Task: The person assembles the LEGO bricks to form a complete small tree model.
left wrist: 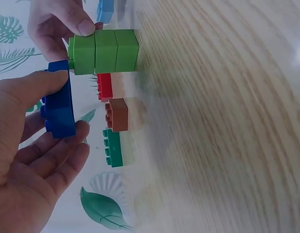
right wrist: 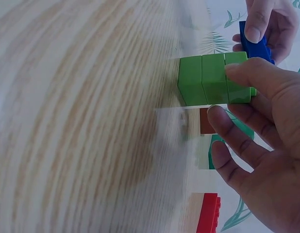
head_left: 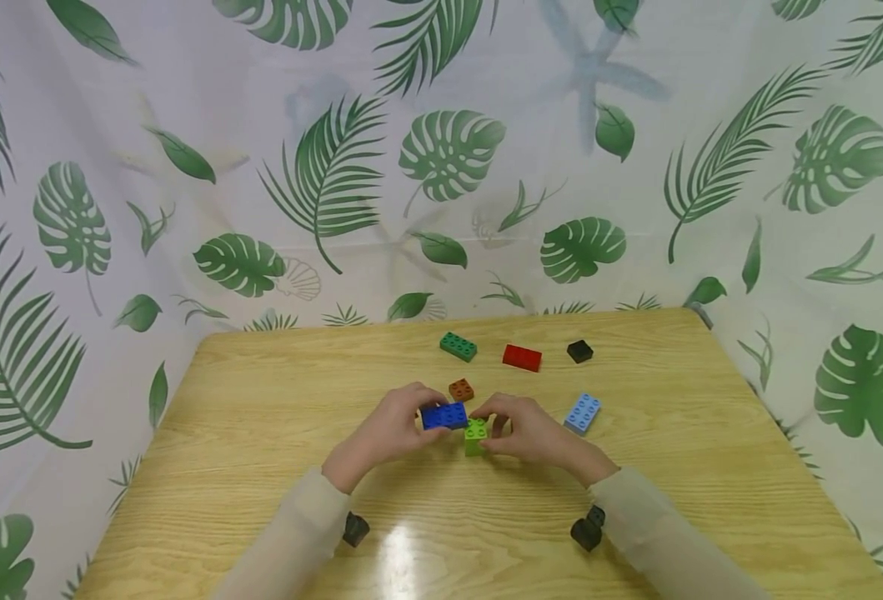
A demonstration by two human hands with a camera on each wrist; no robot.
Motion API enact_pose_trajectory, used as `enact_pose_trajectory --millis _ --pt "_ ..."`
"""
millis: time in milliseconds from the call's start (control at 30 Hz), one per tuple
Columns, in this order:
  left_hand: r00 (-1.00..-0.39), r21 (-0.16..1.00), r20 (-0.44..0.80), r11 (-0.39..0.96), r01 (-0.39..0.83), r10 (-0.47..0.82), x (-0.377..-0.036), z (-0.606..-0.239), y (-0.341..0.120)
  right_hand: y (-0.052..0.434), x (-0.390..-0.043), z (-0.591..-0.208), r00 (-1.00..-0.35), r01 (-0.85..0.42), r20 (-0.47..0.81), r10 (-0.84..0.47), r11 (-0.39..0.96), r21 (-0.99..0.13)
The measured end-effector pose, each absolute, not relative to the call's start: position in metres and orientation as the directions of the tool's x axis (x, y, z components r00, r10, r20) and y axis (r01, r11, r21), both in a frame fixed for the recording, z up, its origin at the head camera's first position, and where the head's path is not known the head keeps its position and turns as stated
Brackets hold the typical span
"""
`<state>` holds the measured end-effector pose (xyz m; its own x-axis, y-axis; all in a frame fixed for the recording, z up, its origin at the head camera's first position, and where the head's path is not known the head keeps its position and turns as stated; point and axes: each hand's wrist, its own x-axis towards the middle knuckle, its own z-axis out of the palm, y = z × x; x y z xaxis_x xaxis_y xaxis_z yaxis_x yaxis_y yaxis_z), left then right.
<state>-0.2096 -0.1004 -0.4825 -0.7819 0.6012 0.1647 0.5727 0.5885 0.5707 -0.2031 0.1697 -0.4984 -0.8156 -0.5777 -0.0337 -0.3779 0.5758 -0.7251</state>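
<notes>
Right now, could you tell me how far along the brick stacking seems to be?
Three light green bricks already form a green stack standing on the wooden table, steadied by the right hand. The left hand holds the blue brick beside the stack's top, not yet pressed on. Loose on the table are the brown brick, dark green brick, red brick, black brick and light blue brick.

A dark green brick (head_left: pixel 459 346), red brick (head_left: pixel 522 357), black brick (head_left: pixel 579 351), brown brick (head_left: pixel 460 389) and light blue brick (head_left: pixel 582 412) lie apart on the wooden table (head_left: pixel 261 417).
</notes>
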Motion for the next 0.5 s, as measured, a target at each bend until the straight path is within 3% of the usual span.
enact_pose_trajectory --millis 500 --pt "-0.755 0.561 0.114 0.585 0.586 0.646 -0.2050 -0.4772 -0.0912 0.1704 -0.2036 -0.5001 -0.805 -0.405 0.000 -0.593 0.549 -0.731"
